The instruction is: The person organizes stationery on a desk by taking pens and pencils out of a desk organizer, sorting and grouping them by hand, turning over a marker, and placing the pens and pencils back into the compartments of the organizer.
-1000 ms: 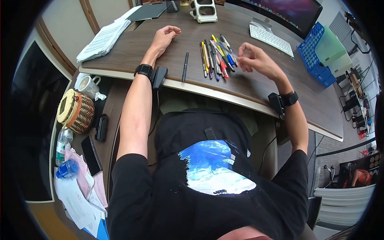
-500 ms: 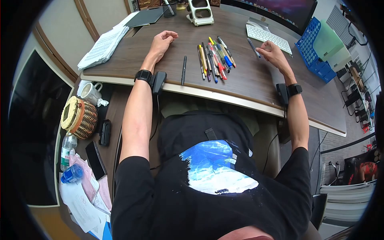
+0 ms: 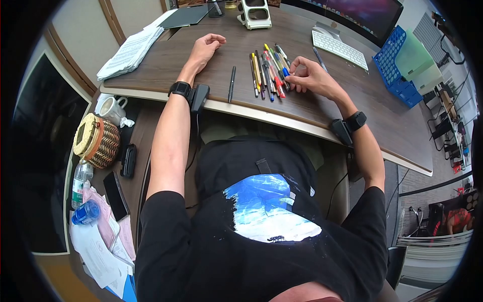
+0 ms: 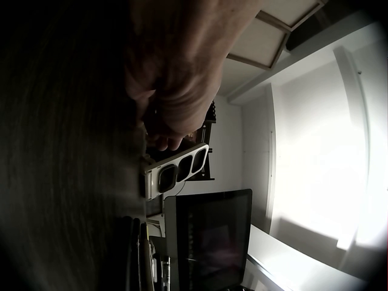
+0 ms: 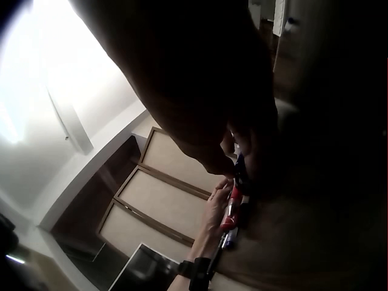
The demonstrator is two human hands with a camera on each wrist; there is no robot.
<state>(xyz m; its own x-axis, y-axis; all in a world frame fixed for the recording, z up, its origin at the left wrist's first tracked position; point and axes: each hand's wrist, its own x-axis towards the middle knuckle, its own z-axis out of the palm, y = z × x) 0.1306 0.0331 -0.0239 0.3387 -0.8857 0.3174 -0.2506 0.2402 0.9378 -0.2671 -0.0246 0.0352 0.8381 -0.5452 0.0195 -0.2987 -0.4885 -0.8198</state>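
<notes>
In the head view a bundle of pens and markers (image 3: 265, 75) lies on the brown desk, its caps yellow, red, blue and black. My right hand (image 3: 314, 79) is at the bundle's right side, thumb and fingertips pinching a blue-capped pen (image 3: 286, 72). In the right wrist view the fingers stand dark against the red marker (image 5: 231, 209). A single pen (image 3: 320, 59) lies apart beyond the right hand, near the keyboard. My left hand (image 3: 205, 51) rests on the desk, fingers loosely curled and holding nothing. One black pen (image 3: 232, 84) lies alone between the left hand and the bundle.
A paper stack (image 3: 132, 53) sits at the desk's left. At the back stand a white stand (image 3: 256, 20) and a monitor (image 3: 359, 17) with a keyboard (image 3: 340, 49) before it. On the right is a blue basket (image 3: 390, 60). A woven basket (image 3: 100, 141) sits lower left.
The right hand first moved rightward from the bundle with a pen and laid it near the keyboard. It has since come back left to the bundle. The left hand stays in place.
</notes>
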